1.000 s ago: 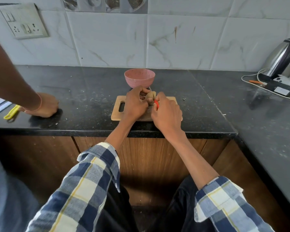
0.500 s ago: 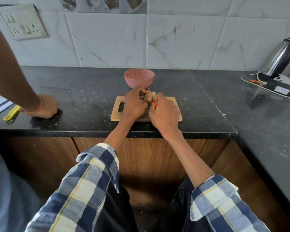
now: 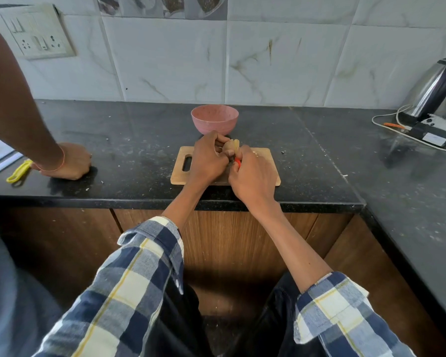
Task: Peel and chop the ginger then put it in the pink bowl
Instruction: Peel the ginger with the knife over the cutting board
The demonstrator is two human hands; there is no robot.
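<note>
My left hand [image 3: 208, 158] grips a tan piece of ginger [image 3: 231, 147] above the wooden chopping board [image 3: 264, 161]. My right hand [image 3: 252, 176] is curled round a tool with an orange-red handle [image 3: 238, 162], held against the ginger; its blade is hidden between my hands. The pink bowl [image 3: 214, 122] stands upright on the black counter just behind the board, a little beyond my fingers.
Another person's fist [image 3: 71, 161] rests on the counter at the left, beside a yellow peeler [image 3: 20, 171]. A steel kettle [image 3: 438, 88] with its cord and a small device sits at the far right. A switch panel [image 3: 35, 34] is on the tiled wall.
My hands have shifted slightly around the ginger while working it over the board. The other person's fist stays in place.
</note>
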